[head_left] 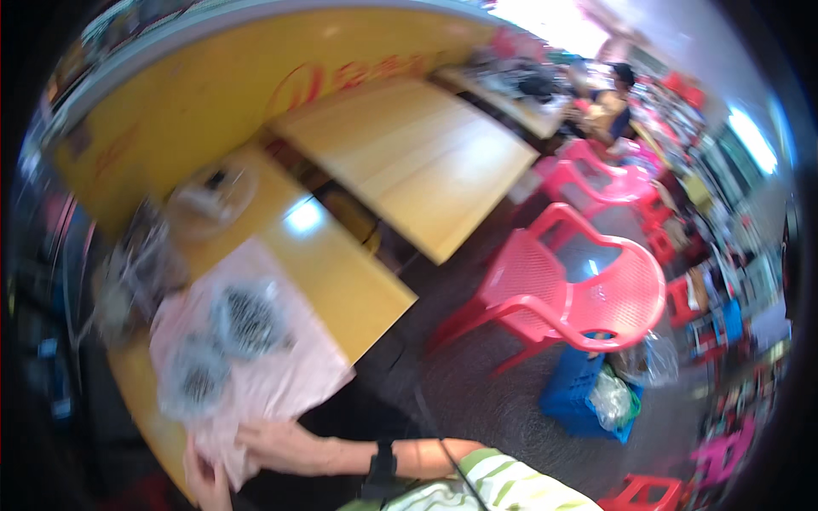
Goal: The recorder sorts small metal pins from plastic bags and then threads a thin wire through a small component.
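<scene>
A pale pink cloth (315, 375) lies over the near end of the yellow wooden table (375, 308). On it rest two clear plastic bags, a larger bag (249, 319) and a smaller bag (198, 381), each holding many small dark pieces too blurred to name. At the cloth's near corner my left hand (207, 482) has its fingers closed on the fabric. Just right of it, my right hand (279, 446), with a dark band on the wrist, also grips that bunched corner. Its fingertips are partly hidden in the folds.
Crumpled clear plastic bags (149, 268) and a round clear tray (213, 196) sit along the table's left side. Beyond a gap stands another wooden table (409, 157). Pink plastic chairs (571, 289) and a blue crate (579, 396) are at right; a person (609, 106) sits farther back.
</scene>
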The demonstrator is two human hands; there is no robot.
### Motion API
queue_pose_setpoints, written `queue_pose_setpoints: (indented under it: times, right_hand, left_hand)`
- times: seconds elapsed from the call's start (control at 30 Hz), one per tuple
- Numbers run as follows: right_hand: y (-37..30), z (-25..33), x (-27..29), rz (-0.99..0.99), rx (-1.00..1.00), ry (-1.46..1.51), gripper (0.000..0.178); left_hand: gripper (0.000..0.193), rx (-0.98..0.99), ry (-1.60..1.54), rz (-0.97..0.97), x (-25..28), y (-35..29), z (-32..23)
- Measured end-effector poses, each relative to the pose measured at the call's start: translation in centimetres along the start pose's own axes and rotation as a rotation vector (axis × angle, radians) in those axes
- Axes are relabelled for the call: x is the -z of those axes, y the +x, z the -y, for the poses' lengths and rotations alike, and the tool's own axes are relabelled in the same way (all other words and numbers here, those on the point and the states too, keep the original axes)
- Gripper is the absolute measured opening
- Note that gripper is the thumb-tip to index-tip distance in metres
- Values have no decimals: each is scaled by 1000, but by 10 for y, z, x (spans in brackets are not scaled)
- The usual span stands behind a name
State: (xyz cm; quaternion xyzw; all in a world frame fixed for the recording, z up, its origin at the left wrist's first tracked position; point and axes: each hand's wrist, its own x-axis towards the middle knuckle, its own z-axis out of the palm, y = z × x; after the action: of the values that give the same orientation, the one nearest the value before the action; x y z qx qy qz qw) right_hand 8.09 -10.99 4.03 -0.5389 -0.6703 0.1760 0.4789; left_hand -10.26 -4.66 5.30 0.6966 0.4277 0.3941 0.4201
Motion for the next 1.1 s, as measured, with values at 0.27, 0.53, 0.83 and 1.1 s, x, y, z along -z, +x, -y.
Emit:
queue_pose_setpoints:
  times: [0.27,0.53,0.83,1.1]
  right_hand:
    - [13,-15,28,136,-211,-96,16]
    - [14,-7,18,193,-293,-115,24]
    - [19,1,11,166,-237,-337,30]
    - [26,-4,16,127,-52,-391,24]
  left_hand:
    - [39,-62,405,401,11,29,-9]
    - [30,286,-62,361,10,18,-10]
    - [38,311,-345,268,17,23,-8]
    - [45,31,190,260,18,32,-12]
